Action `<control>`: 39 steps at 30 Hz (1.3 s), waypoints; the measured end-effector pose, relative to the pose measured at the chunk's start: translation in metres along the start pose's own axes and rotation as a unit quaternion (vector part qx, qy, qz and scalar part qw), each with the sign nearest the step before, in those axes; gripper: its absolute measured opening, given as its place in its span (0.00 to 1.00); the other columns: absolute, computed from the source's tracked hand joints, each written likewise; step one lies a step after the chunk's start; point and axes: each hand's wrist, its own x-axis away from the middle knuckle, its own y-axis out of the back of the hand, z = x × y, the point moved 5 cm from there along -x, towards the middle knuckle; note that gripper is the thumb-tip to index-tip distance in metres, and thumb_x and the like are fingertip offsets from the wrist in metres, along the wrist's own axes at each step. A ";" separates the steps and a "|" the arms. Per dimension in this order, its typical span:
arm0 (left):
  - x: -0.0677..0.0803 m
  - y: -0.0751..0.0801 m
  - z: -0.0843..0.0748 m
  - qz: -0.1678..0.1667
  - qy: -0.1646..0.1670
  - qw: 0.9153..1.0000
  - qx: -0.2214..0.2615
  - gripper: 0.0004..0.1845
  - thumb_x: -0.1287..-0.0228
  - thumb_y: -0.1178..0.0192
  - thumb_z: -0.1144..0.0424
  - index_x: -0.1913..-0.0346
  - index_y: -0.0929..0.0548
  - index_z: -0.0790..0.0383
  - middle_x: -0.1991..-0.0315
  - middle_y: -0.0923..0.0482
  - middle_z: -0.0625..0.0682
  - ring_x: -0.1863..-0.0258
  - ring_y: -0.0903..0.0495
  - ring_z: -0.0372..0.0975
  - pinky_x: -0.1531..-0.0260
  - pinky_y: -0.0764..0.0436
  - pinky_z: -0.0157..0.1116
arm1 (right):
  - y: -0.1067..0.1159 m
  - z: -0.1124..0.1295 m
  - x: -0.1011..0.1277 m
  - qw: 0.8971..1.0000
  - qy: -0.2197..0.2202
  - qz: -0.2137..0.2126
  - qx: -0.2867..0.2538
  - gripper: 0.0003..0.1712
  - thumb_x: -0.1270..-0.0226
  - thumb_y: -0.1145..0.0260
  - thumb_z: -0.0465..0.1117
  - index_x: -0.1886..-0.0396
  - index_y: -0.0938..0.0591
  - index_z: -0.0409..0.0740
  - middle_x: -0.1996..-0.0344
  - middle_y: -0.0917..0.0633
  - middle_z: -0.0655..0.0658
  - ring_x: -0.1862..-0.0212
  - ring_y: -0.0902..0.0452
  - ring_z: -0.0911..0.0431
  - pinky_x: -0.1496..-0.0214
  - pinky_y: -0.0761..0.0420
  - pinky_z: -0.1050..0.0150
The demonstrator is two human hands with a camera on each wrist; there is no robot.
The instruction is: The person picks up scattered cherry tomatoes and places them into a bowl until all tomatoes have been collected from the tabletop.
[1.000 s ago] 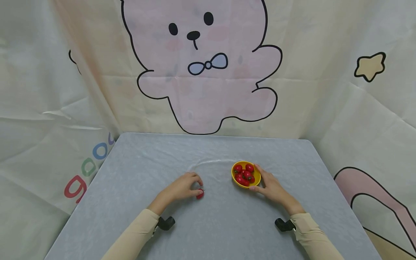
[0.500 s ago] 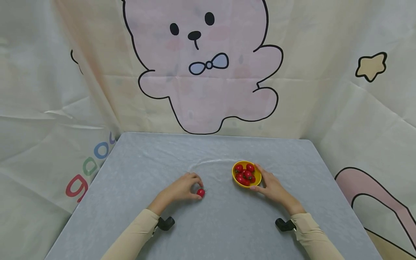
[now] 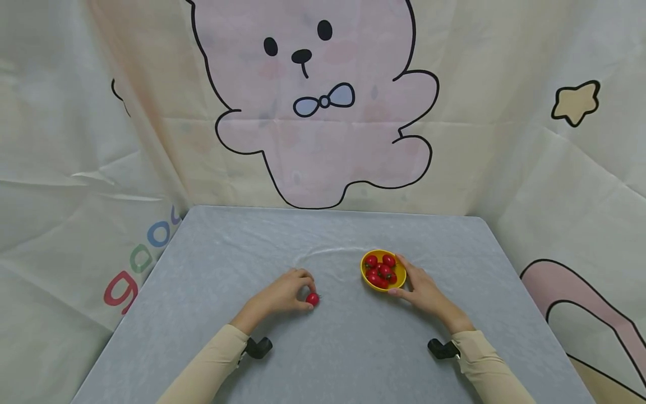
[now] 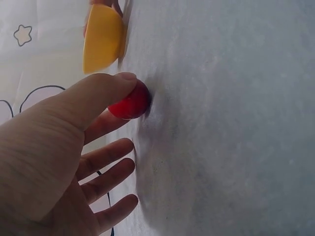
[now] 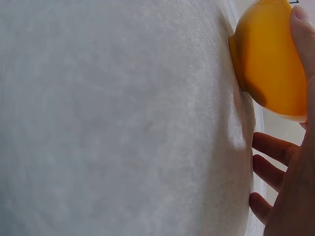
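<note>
The loose cherry tomato lies on the table near its middle, slightly toward the near edge, to the left of the yellow bowl. Compared with one second ago, the tomato sits a little higher and to the right, and more of its surface is exposed; over the last half second it has barely shifted. Your left hand pinches this tomato: in the left wrist view the thumb lies across one side of it and a finger presses the other side, while the remaining three fingers are spread loosely just off the cloth. Your right hand has not moved across the three frames; it grips the yellow bowl, with the thumb at the near rim and a fingertip at the far rim, and the right wrist view shows the other fingers extended beside the bowl's base. Count: one tomato outside the bowl, about six tomatoes in the bowl, though the pile overlaps and the exact number cannot be confirmed; one bowl. The bowl stands right of the table's centre, well apart from the far edge. A cartoon bear backdrop hangs behind the table.
</note>
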 end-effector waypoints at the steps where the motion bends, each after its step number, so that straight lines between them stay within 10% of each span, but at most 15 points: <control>1: 0.000 0.000 0.000 0.001 0.001 1.000 0.000 0.16 0.44 0.28 0.51 0.56 0.17 0.50 0.45 0.22 0.49 0.45 0.26 0.44 0.44 0.24 0.46 | 0.000 0.000 0.000 1.000 -0.001 0.001 -0.001 0.56 0.39 0.32 0.62 0.20 0.49 0.51 0.24 0.39 0.33 0.32 0.35 0.35 0.34 0.35 0.32; 39: -0.055 -0.004 -0.034 0.018 -0.022 1.000 -0.006 0.17 0.40 0.32 0.46 0.51 0.19 0.46 0.42 0.24 0.44 0.39 0.27 0.39 0.36 0.27 0.41 | -0.002 -0.004 0.001 1.000 -0.009 0.000 -0.004 0.56 0.39 0.31 0.63 0.20 0.49 0.52 0.24 0.38 0.34 0.31 0.35 0.35 0.33 0.36 0.32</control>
